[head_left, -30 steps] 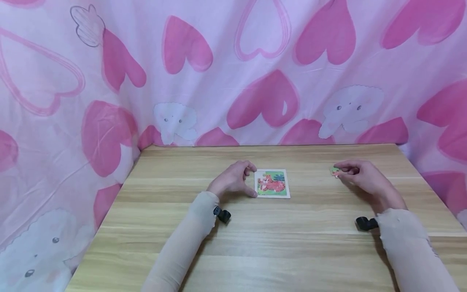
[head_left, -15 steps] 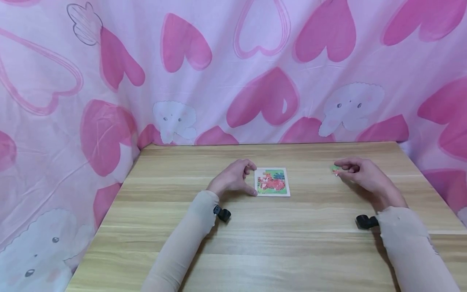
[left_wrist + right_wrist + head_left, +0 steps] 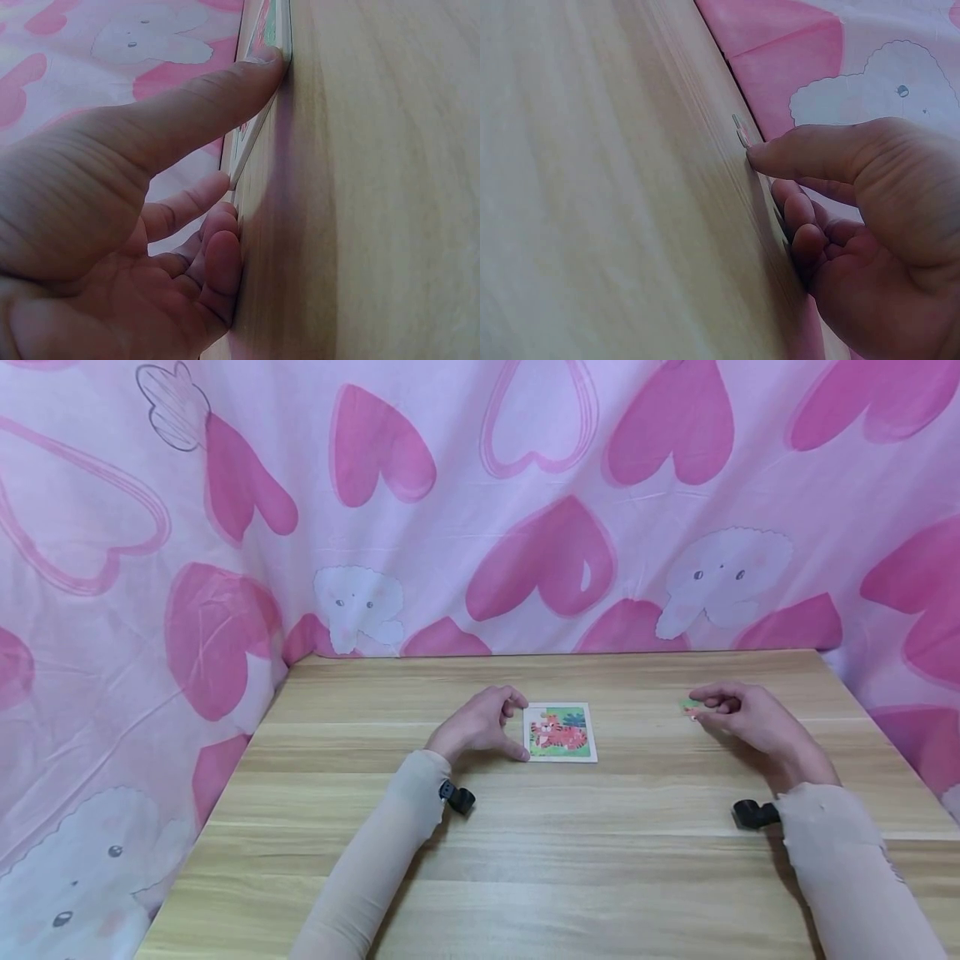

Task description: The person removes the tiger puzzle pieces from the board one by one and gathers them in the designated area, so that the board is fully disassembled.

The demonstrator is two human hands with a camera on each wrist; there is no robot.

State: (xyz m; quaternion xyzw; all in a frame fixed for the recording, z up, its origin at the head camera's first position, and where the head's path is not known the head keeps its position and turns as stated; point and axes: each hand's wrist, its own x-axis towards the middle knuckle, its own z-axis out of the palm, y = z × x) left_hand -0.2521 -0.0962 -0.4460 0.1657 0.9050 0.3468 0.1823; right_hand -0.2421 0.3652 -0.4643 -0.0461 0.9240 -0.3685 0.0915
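A square white-framed picture puzzle (image 3: 560, 732) showing an orange striped animal on green lies flat on the table. The left hand (image 3: 483, 725) grips its left edge, thumb at the near corner and index finger at the far corner; the left wrist view shows the thumb (image 3: 217, 97) on the frame's corner. Well to the right, the right hand (image 3: 750, 722) pinches a small green and orange puzzle piece (image 3: 688, 707) between thumb and fingers, low over the table. In the right wrist view the piece (image 3: 741, 131) shows thin and edge-on beyond the thumb tip.
The wooden table (image 3: 570, 877) runs up to a pink curtain (image 3: 450, 543) with hearts and white cartoon animals, which hangs behind it and along both sides. A small black camera (image 3: 457, 797) sits at the left wrist and another (image 3: 753, 815) at the right wrist.
The head view has shifted very slightly, so the scene sits a little higher. Both hands keep the same hold on the puzzle and the piece, with no clear movement.
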